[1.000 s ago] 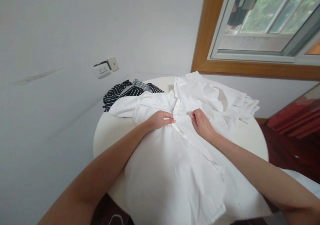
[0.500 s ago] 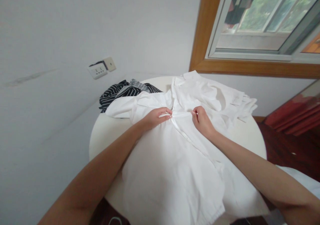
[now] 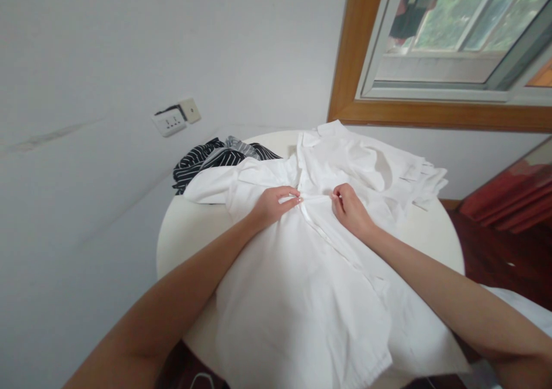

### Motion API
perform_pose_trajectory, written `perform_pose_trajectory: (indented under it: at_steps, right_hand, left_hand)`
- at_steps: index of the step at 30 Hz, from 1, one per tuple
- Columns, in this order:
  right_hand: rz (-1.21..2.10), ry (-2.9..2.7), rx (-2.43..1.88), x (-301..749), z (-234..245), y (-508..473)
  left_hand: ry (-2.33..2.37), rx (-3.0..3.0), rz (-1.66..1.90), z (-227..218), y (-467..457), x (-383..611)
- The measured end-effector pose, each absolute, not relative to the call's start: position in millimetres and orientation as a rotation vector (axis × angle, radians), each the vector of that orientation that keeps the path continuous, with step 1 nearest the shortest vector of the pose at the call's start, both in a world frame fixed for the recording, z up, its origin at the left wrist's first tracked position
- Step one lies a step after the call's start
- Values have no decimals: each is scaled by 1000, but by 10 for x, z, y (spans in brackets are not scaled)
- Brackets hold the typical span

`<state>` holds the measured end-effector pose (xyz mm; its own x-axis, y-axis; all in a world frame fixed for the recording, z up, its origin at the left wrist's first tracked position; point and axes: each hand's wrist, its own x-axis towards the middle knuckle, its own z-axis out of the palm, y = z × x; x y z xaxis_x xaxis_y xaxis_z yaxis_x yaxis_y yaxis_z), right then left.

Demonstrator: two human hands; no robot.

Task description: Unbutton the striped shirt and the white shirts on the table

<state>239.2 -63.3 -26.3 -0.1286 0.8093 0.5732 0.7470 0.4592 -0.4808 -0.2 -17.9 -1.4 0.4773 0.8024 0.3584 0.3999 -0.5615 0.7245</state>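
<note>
A white button-front shirt (image 3: 302, 285) lies spread over a round white table (image 3: 190, 233), its lower part hanging over the near edge. At the middle of its front placket, my left hand (image 3: 276, 205) pinches the fabric between thumb and fingers. A short way to the right, my right hand (image 3: 349, 208) is closed on the same shirt, holding a fold of cloth. The fabric between the two hands is drawn into a straight ridge. Whether a button sits under the left fingertips is too small to tell.
Black-and-white striped cloth (image 3: 198, 161) lies bunched at the table's back left. A wall socket (image 3: 170, 122) is on the wall behind. To the right are a wood-framed window (image 3: 388, 113) and red fabric (image 3: 504, 205) above the dark floor.
Both hands keep their hold on the shirt. The left fingers have shifted very slightly right, and the whole view has moved a little.
</note>
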Motion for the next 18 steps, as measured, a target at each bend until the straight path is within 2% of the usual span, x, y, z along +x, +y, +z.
perform_pose_trajectory:
  at_steps: [9,18]
  right_hand:
    - [12,-2011,-1296,2418,-186,-685]
    - [-81,-2158,-1254,2409,-97,-731]
  left_hand:
    - [1195,2625,924,5,-259,-34]
    - [1461,2653,890,-30,-230,-11]
